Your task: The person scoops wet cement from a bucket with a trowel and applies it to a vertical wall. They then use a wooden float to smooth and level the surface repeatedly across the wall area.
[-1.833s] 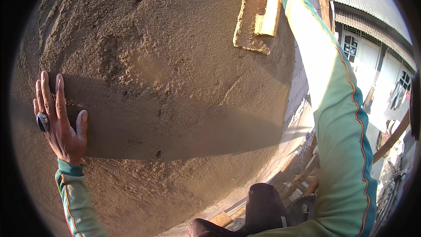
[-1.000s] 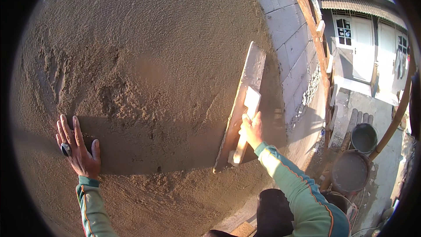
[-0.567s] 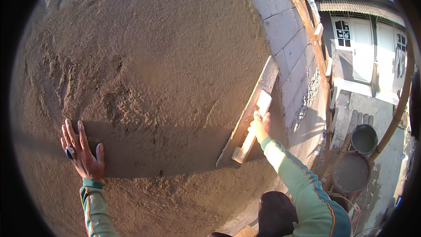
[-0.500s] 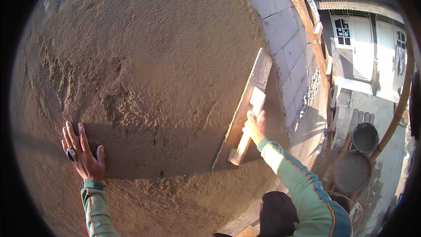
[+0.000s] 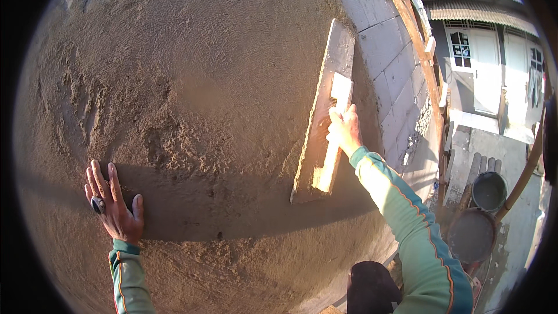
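A large surface of wet brown plaster fills most of the view, rough and pitted in the middle and left, finer higher up. My left hand lies open on it at the lower left, fingers apart and pointing up, a dark-stoned ring on one finger. My right hand grips the pale handle of a long float with mortar along its edge. The float rests on the plaster near its right edge, tilted with its top toward the right, partly in sunlight. A band of shadow crosses the plaster below.
Bare pale blockwork borders the plaster on the right, with wooden boards beyond. Two buckets of grey material sit at the lower right beside a slanting pole. A building with white doors stands behind. My dark-clad leg shows at bottom.
The float came down from high on the right about a second ago, and since half a second ago has moved upward again in my right hand. My left hand stays on the plaster.
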`<state>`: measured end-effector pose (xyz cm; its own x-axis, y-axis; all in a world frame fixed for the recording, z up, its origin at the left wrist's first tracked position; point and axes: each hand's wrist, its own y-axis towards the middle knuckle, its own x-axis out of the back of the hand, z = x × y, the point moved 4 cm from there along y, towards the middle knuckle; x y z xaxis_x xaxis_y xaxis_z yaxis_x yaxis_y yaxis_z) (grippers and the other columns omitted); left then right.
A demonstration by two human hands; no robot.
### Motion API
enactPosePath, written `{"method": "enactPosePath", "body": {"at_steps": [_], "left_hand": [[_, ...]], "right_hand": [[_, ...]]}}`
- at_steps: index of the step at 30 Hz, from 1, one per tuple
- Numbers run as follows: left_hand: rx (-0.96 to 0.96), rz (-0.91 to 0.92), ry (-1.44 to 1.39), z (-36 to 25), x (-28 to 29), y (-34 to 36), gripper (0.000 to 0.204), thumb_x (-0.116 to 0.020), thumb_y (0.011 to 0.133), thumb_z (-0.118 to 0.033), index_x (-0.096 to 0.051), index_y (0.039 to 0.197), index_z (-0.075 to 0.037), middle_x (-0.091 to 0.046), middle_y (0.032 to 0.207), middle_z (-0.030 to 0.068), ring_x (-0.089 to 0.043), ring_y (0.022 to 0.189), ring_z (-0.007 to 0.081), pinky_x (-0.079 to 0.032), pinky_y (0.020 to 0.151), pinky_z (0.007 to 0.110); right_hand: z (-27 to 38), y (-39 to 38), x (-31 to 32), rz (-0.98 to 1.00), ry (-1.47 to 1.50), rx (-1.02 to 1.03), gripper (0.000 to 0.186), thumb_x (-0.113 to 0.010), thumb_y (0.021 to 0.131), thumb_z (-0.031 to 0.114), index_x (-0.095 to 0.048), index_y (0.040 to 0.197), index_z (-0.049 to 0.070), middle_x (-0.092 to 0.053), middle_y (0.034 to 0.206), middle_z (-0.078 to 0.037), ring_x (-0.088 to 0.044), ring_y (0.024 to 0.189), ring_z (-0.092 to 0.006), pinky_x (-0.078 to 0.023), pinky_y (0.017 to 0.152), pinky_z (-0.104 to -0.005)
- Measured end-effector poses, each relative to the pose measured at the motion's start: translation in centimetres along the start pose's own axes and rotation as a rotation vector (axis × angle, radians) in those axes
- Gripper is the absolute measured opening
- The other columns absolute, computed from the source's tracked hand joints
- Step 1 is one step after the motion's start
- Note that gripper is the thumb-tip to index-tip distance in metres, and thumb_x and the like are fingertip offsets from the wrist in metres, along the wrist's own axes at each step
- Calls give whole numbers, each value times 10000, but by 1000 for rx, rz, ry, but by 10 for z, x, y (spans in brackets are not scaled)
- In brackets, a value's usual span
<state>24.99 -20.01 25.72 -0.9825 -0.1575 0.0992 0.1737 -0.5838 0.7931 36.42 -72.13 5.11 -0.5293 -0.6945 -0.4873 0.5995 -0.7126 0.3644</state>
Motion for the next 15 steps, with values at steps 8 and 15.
{"method": "enactPosePath", "body": {"at_steps": [8,15], "left_hand": [[-30,-29,-9,-1,-2,3,793,-570,925,-412,-305,1601,-93,-220,1670,228,-185,1544,442,-137,1231,606],[-31,-22,11,-1,3,1,764,-535,954,-417,-303,1601,-84,-215,1672,229,-178,1547,441,-136,1232,603]], "right_hand": [[77,104,-15,-71,-253,161,356,-685,948,269,-391,1023,84,-504,722,-44,-534,482,-131,-497,370,-341],[-10,63,40,-209,-77,-65,336,-669,934,266,-426,1050,65,-513,689,-39,-521,448,-135,-496,370,-331]]}}
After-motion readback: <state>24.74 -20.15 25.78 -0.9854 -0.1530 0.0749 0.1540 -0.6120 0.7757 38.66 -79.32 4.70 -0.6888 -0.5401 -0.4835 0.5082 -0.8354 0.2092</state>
